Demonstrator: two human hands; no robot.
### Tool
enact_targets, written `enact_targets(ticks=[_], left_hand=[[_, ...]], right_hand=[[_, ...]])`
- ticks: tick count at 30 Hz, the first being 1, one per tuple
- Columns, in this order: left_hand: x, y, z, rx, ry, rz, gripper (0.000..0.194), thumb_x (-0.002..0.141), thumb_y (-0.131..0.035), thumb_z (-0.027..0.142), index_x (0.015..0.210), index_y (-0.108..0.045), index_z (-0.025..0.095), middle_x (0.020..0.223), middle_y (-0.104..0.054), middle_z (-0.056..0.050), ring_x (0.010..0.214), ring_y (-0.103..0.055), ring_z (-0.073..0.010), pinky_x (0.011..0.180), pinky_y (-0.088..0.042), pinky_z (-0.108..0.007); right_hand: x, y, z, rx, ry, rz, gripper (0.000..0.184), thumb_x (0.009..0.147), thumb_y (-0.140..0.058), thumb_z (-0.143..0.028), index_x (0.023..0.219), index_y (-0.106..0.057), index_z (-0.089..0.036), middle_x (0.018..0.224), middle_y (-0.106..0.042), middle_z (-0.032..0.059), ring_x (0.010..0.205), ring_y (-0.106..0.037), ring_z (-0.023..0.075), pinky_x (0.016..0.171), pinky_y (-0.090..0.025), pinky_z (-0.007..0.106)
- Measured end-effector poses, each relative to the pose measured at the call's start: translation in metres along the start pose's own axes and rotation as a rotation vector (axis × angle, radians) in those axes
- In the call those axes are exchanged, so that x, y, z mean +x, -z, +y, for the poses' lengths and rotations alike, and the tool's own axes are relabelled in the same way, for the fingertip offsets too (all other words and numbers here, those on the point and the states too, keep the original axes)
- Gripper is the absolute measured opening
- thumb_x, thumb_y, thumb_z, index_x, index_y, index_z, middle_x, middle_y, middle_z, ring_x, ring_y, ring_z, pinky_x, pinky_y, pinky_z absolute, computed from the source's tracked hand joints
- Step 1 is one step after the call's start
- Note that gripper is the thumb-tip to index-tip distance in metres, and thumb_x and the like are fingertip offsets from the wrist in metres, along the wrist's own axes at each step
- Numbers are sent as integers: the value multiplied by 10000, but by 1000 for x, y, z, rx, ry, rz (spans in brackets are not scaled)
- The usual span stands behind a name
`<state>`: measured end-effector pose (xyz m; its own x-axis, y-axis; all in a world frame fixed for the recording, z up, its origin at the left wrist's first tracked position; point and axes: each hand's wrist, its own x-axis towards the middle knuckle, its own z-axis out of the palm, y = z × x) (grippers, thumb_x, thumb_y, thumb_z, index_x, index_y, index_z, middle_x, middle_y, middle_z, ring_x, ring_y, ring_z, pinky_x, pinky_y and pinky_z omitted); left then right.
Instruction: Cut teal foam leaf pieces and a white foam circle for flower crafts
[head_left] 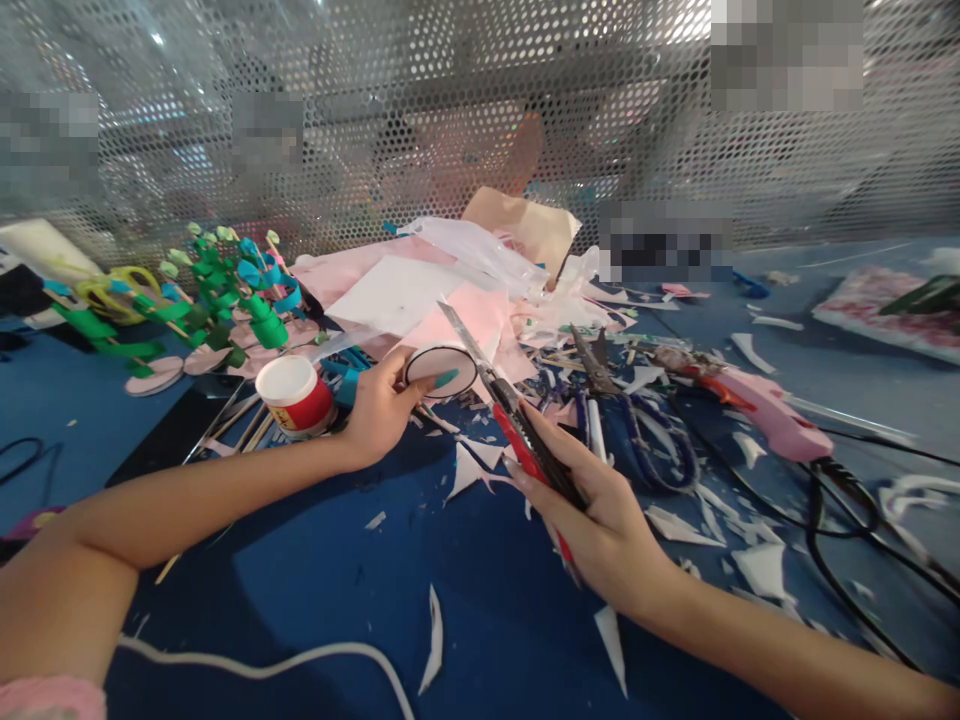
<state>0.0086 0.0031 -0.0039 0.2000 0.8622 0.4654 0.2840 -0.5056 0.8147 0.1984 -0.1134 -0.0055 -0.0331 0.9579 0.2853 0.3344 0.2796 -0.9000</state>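
Note:
Between the thumb and fingers of my left hand (386, 405) is a pale round disc (439, 365) with a dark outline near its edge. My right hand (592, 510) is wrapped round a red and black utility knife (525, 440). Its blade is out, pointing up and to the left, close to the disc's right edge; I cannot tell whether they touch. Left of my left hand stands a white paper cup (289, 385) with a red and yellow band. White offcuts (474, 472) lie on the blue table below the disc.
Scissors (637, 410) with dark blue handles and a pink glue gun (772, 405) with a black cord lie to the right. Green paper plant models (217, 300) stand at the left. Paper sheets (397, 295) pile up before a perforated metal screen (450, 110). A white cable (262, 665) crosses the front.

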Motion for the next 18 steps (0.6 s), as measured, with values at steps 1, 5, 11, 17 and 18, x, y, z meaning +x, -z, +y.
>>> enact_targets(ticks=[1,5,11,17,18], left_hand=[[0,0,1,7,-6,-4,150,743,-625,204,882,-613,148,720,-604,1,597,-525,-87,507,-445,-178],[-1,0,5,15,-21,-43,128,752,-602,178,876,-625,152,718,-620,7,612,-537,-92,536,-452,-183],[-3,0,12,40,-68,-97,119,775,-592,218,863,-636,151,699,-621,13,615,-545,-87,540,-438,-170],[-3,1,9,23,-35,-88,140,775,-584,213,886,-632,142,729,-635,-4,618,-554,-97,549,-449,-186],[-3,1,8,34,-28,-71,151,768,-588,199,899,-634,142,743,-641,-7,630,-558,-102,558,-452,-191]], right_hand=[[0,0,1,4,4,0,539,859,-517,-279,1382,-402,-219,1230,-567,111,1107,-549,247,939,-458,426],[-1,0,3,12,4,0,538,859,-519,-300,1380,-406,-225,1261,-543,112,1080,-567,226,950,-447,402],[-1,0,2,11,5,1,533,855,-512,-333,1365,-434,-195,1236,-561,128,1006,-602,222,865,-503,361],[1,0,0,6,9,-22,543,859,-508,-299,1378,-408,-177,1257,-543,129,1051,-580,223,916,-473,373],[1,0,0,3,1,-25,543,860,-506,-299,1381,-405,-180,1256,-545,127,1051,-579,225,915,-474,376]])
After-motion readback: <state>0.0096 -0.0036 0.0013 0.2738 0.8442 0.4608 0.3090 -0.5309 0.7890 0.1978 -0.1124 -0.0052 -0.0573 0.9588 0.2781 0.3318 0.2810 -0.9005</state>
